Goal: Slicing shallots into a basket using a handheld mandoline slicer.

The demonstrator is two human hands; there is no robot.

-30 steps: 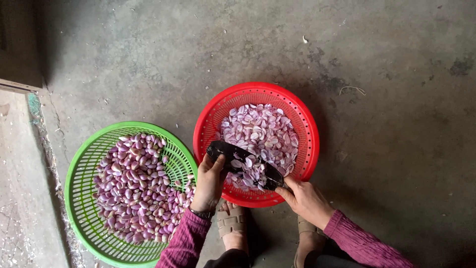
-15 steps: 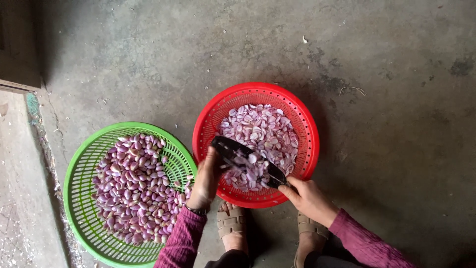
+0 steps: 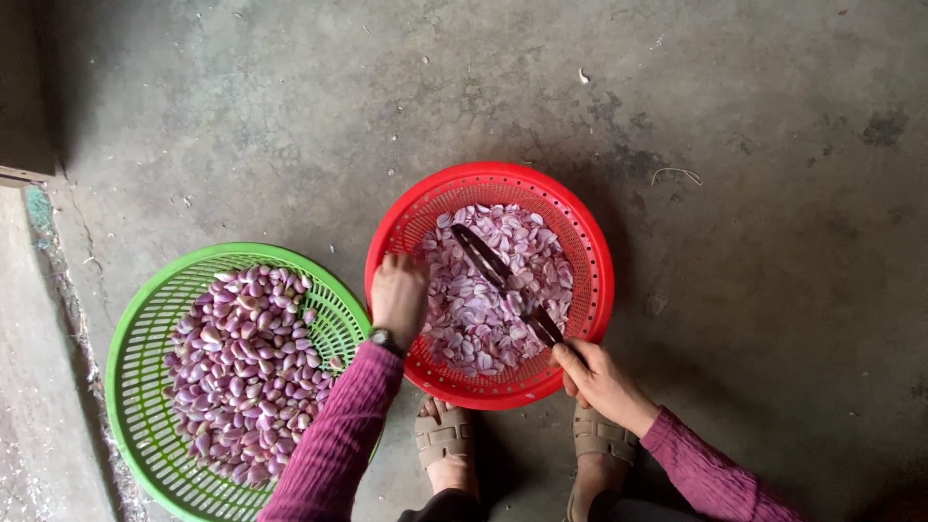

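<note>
Head view looks straight down at me crouched on the grey concrete floor [image 3: 735, 193], my sandalled feet [image 3: 447, 440] just below a round red plastic basket [image 3: 592, 290]. My right hand [image 3: 601, 379] is closed around the dark handle of a long dark-bladed knife [image 3: 501, 280], and the blade lies slantwise across the heap of pale purple sliced shallot pieces [image 3: 483, 309] inside that basket, its tip pointing toward the far rim. My left hand [image 3: 399, 298], with a dark watch [image 3: 387, 340] at the wrist, curls at the red basket's near-left rim; I cannot tell whether its fingers pinch a shallot or only rest there. Beside it, rims nearly touching, sits a round green plastic basket [image 3: 145, 425] filled with whole purple shallot bulbs [image 3: 246, 372].

As I judge it, I am between cuts — knife ready over the sliced pile, left hand nearest the uncut stock. A further cut calls for a bulb held steady against the blade, fingertips kept clear of the edge, pieces dropping inside the red basket.
</note>
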